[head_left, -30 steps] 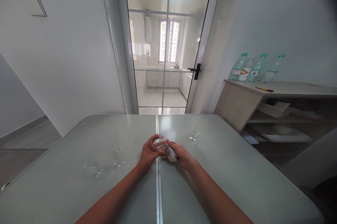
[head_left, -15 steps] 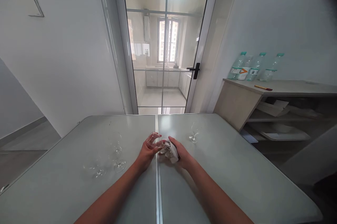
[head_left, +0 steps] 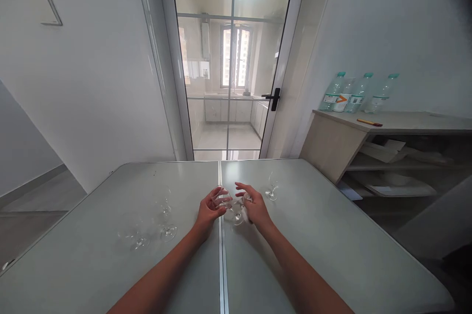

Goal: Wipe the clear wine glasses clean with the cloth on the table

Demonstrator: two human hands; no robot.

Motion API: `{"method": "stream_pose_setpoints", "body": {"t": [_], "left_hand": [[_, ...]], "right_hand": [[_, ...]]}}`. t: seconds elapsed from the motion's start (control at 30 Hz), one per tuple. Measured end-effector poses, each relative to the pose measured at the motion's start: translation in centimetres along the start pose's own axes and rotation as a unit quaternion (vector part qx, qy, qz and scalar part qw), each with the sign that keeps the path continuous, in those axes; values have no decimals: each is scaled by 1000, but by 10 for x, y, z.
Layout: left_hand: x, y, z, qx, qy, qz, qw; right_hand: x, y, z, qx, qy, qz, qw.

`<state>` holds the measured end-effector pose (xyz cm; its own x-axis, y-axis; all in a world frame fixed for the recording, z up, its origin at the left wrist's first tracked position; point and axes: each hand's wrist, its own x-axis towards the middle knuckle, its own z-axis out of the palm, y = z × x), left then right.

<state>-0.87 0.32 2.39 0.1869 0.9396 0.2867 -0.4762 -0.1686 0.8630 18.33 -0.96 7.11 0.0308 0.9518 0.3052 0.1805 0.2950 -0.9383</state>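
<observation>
My left hand (head_left: 209,212) is wrapped round the bowl of a clear stemmed glass (head_left: 222,199). The glass lies tilted above the table's middle seam, its round foot (head_left: 238,217) pointing to the right. Beside that foot, my right hand (head_left: 255,207) grips a white cloth (head_left: 247,201), mostly covered by the palm, with the index finger stretched out toward the glass. Another stemmed glass (head_left: 272,192) stands a little beyond my right hand. On the left side of the table are two more clear stemmed glasses, one glass (head_left: 168,230) nearer my left arm and one glass (head_left: 139,241) farther left.
The grey-green table (head_left: 313,245) has a metal seam down its middle. A glass door (head_left: 275,99) with a black handle is beyond its far edge. To the right, a wooden shelf unit (head_left: 332,142) carries several plastic bottles (head_left: 357,95) and a brush (head_left: 368,122).
My right hand has drawn the cloth off the stem and foot of the glass, which now show. Its index finger has lifted. My left hand has shifted slightly right with the glass.
</observation>
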Motion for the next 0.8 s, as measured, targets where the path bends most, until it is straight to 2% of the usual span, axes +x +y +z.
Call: {"method": "stream_pose_setpoints", "body": {"t": [0.03, 0.1, 0.13, 0.23, 0.3, 0.4, 0.47, 0.57, 0.63, 0.67, 0.73, 0.8], "left_hand": [[1, -1, -1, 11, 8, 11, 1000], [2, -2, -4, 39, 28, 31, 998], [2, -2, -6, 51, 35, 37, 997], [1, -2, -8, 69, 28, 42, 996], [0, -3, -8, 77, -2, 51, 996], [0, -4, -4, 88, -48, 61, 993], [1, -3, 0, 69, -56, 67, 994], [1, 3, 5, 36, -27, 67, 997], [0, 6, 6, 41, -6, 48, 998], [0, 7, 7, 50, -2, 35, 998], [-2, 8, 8, 65, -9, 12, 998], [-4, 9, 9, 75, -22, 1, 997]], "right_hand": [[-1, -2, -2, -18, 15, -23, 999], [-3, -8, -5, -64, 14, -26, 997], [-6, -11, -4, -90, -8, -23, 996], [-13, -15, 3, -162, -132, -22, 978], [-19, -13, 10, -242, -165, -31, 956], [-23, -6, 19, -347, -154, -60, 923], [-22, -3, 19, -366, -128, -89, 918], [-14, -3, 7, -324, -22, -142, 935], [-6, -6, -11, -274, 104, -161, 942], [-1, -8, -24, -259, 179, -155, 936], [9, -11, -55, -269, 320, -105, 903], [18, -11, -89, -332, 400, -8, 854]]}}
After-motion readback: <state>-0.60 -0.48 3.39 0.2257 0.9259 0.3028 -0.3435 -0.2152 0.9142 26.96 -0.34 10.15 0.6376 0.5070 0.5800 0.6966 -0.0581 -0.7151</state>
